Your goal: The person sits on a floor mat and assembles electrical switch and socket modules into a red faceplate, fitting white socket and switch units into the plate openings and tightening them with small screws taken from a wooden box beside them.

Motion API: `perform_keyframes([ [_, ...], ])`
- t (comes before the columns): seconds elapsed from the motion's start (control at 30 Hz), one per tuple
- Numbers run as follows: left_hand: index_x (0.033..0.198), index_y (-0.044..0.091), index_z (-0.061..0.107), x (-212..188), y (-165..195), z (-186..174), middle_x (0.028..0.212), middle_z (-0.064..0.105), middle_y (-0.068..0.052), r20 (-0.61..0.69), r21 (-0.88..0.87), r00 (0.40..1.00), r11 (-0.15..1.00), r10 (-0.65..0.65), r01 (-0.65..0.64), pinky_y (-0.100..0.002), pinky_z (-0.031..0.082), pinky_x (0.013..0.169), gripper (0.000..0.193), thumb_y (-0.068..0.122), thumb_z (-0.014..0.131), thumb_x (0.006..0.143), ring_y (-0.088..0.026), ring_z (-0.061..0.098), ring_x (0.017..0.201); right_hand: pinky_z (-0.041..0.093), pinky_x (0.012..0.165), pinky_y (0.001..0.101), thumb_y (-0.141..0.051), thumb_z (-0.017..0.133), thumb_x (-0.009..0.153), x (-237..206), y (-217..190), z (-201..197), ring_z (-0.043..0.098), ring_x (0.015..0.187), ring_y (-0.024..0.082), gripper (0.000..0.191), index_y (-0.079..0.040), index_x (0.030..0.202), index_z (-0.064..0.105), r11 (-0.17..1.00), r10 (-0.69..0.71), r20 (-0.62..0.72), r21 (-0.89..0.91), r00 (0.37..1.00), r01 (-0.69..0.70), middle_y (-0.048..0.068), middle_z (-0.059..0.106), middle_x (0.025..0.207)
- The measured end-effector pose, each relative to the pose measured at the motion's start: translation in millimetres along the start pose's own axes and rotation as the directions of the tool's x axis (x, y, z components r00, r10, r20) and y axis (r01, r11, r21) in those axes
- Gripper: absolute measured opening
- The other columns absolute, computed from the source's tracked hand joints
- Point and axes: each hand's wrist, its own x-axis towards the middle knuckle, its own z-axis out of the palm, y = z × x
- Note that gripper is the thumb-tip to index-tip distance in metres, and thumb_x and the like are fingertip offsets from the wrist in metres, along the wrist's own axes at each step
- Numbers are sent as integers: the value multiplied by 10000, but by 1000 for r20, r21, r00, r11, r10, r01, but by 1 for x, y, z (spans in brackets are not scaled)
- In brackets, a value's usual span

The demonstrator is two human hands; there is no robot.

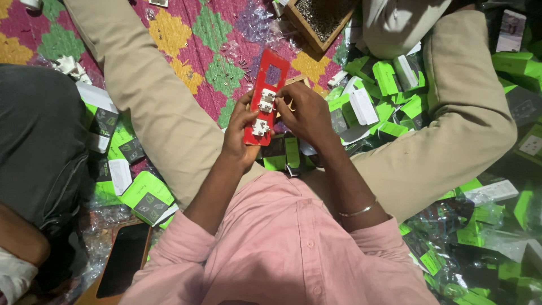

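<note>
A long red plastic plate (272,78) with rectangular cut-outs is held upright-tilted between my legs. Two white switch modules (264,103) sit in its lower openings. My left hand (239,135) grips the plate's lower left edge with the thumb by the lower module. My right hand (305,110) pinches at the upper white module from the right side. A thin metal bangle (358,211) rings my right wrist.
Green and white small cartons (389,85) lie heaped at right and by my left knee. A wooden tray of screws (320,18) stands at the top. A dark phone (123,260) lies lower left. Another person's grey-clad leg (39,141) is at left. Loose screws lie on the patterned mat (220,62).
</note>
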Motion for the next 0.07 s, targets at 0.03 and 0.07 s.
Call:
perform_keyframes([
  [0.03, 1453, 136, 438, -1, 1, 0, 1287, 622, -139, -1, 1, 1000, 1000, 1, -1, -395, 600, 722, 516, 125, 561, 953, -268, 669, 1068, 563, 670, 340, -167, 731, 937, 0, 1, 1, 723, 754, 206, 127, -82, 1024, 698, 1000, -6, 11, 5, 1000, 6, 74, 698, 913],
  [0.07, 1454, 135, 434, -1, 2, 1, 1292, 618, -138, -2, -6, 1000, 1000, -1, 1, -398, 601, 727, 520, 130, 563, 950, -268, 666, 1075, 560, 675, 338, -168, 733, 944, 0, 2, 1, 722, 762, 207, 131, -79, 1032, 695, 1000, -11, 21, 9, 1000, 11, 75, 697, 922],
])
